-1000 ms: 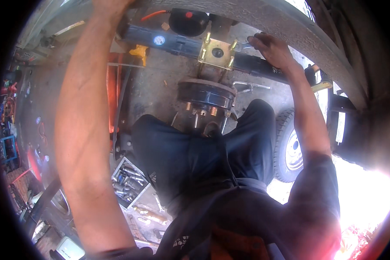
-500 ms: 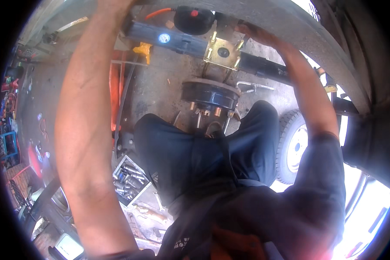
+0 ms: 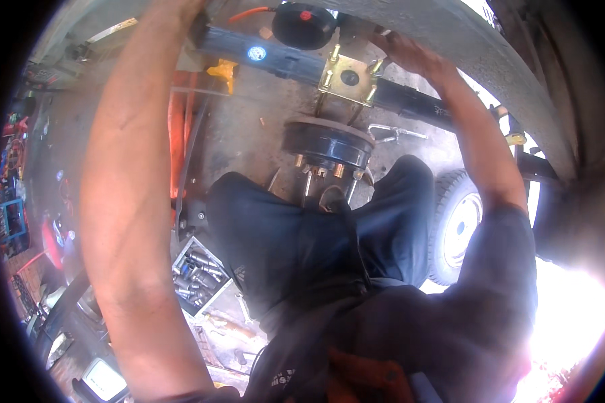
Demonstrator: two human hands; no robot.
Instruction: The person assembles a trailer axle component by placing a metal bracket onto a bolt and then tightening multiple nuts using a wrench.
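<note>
My left forearm (image 3: 134,134) reaches up past the left end of a dark axle beam (image 3: 282,62); its hand is cut off by the top edge. Beside a black round brake chamber (image 3: 304,25), my right hand (image 3: 410,55) is raised under a grey frame rail. Its fingers look closed together against a dark part, but their tips are shaded and whatever they hold cannot be made out. A yellowish metal plate (image 3: 349,78) with several upright bolts sits on the beam between my arms. Below it, a black brake drum (image 3: 326,143) with studs stands near my knees.
The grey rail (image 3: 444,40) curves overhead. A wheel (image 3: 456,228) stands by my right leg. At left are an orange jack-like frame (image 3: 179,134), a yellow bracket (image 3: 223,72) and a tray of sockets (image 3: 202,275). A metal tool (image 3: 396,132) lies beyond the drum.
My left forearm has shifted slightly left. The right hand stays beside the brake chamber, with its fingers slightly shifted. The whole view has tilted a little.
</note>
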